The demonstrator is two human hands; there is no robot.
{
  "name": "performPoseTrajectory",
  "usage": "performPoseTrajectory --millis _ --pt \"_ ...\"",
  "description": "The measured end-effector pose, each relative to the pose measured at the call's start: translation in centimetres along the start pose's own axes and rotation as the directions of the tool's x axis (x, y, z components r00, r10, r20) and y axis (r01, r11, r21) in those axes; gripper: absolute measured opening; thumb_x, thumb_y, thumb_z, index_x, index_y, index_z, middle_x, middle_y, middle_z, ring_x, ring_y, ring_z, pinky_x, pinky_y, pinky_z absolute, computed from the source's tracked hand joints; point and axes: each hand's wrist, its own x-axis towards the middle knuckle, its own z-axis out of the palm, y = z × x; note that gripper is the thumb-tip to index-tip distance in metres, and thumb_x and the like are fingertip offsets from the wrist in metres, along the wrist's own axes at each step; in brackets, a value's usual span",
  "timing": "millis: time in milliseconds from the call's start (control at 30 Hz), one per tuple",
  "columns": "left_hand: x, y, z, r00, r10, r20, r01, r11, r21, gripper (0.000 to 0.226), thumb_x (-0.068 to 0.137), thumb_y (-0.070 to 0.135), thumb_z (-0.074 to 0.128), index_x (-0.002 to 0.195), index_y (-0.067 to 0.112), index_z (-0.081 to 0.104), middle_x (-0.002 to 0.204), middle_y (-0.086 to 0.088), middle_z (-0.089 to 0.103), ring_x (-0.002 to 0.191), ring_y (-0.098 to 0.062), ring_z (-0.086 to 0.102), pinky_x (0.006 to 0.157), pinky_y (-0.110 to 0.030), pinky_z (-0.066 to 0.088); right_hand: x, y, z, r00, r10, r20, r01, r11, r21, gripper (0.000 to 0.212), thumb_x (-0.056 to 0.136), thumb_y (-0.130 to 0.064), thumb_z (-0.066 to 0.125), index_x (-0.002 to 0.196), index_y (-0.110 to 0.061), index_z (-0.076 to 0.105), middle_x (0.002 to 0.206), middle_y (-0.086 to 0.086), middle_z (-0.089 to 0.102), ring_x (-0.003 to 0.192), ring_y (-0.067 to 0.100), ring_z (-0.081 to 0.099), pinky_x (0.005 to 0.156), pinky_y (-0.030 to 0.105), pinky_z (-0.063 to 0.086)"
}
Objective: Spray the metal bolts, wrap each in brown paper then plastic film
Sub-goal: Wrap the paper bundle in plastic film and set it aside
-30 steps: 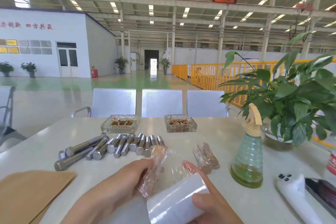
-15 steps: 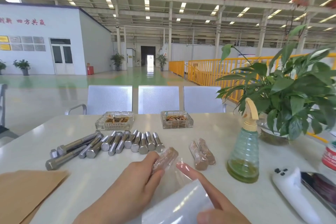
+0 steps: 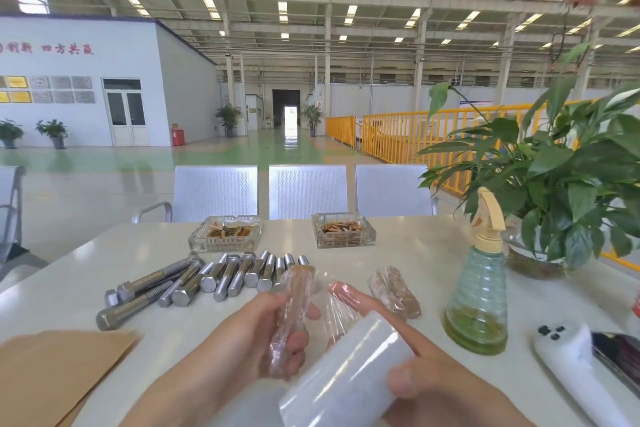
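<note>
the left hand (image 3: 242,340) has its fingers clamped on a brown-paper-wrapped bolt (image 3: 294,308), lifted above the white tabletop (image 3: 415,253). the right hand (image 3: 426,374) grips a roll of clear plastic film (image 3: 346,374), film stretching to the bolt. bare steel bolts (image 3: 207,277) lie beyond.

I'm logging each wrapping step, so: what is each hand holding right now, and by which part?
Left hand grips the paper-wrapped bolt around its lower half. Right hand holds the plastic film roll around its barrel, forefinger stretched along the pulled film.
</note>
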Motion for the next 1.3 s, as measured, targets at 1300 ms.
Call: performPoseTrajectory --millis 1300 --pt "-0.2 -0.9 0.1 0.95 0.255 -0.177 -0.159 0.888 0.431 0.013 0.103 0.016 0.057 0.115 0.014 0.061 0.073 -0.007 0.064 0.063 -0.022 0.052 0.057 -0.031 0.042 -3.8 2.9 -0.5 0.865 -0.154 0.477 -0.203 0.761 0.616 0.061 0.092 -0.007 0.062 0.151 -0.021 0.05 0.151 0.013 0.053 0.141 0.029 0.047 0.124 0.046 0.026"
